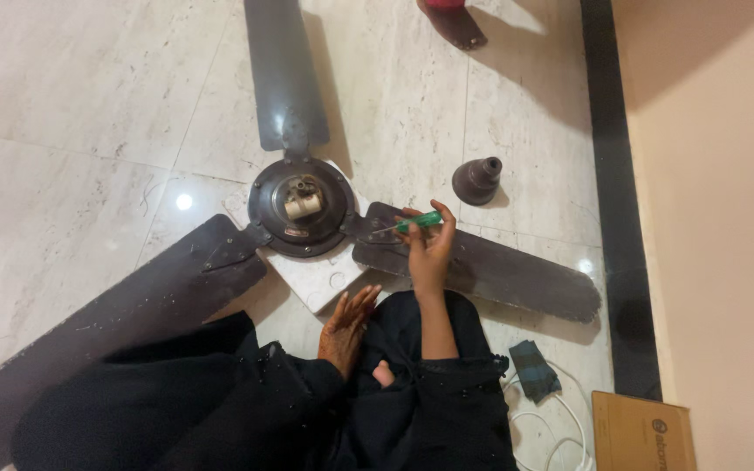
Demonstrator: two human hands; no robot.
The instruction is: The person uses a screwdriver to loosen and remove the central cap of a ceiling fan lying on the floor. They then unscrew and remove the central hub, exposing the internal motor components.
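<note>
The brown ceiling fan (220, 262) lies on the marble floor with its motor hub (301, 207) as centre — just right of the hub the right hand (429, 249) clamps a green-handled screwdriver (412, 223), shaft aimed hubward, while the left hand (346, 327), fingers loosely apart, rests empty below it.

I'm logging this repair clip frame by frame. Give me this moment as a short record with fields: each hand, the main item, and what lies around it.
right hand: holds a green-handled screwdriver, tip toward the fan's hub
left hand: empty, fingers spread, resting by the lap near the white base
ceiling fan: dark brown, three blades, flat on the marble floor
nearby: brown canopy cup, dark cloth, white cable, cardboard box
</note>
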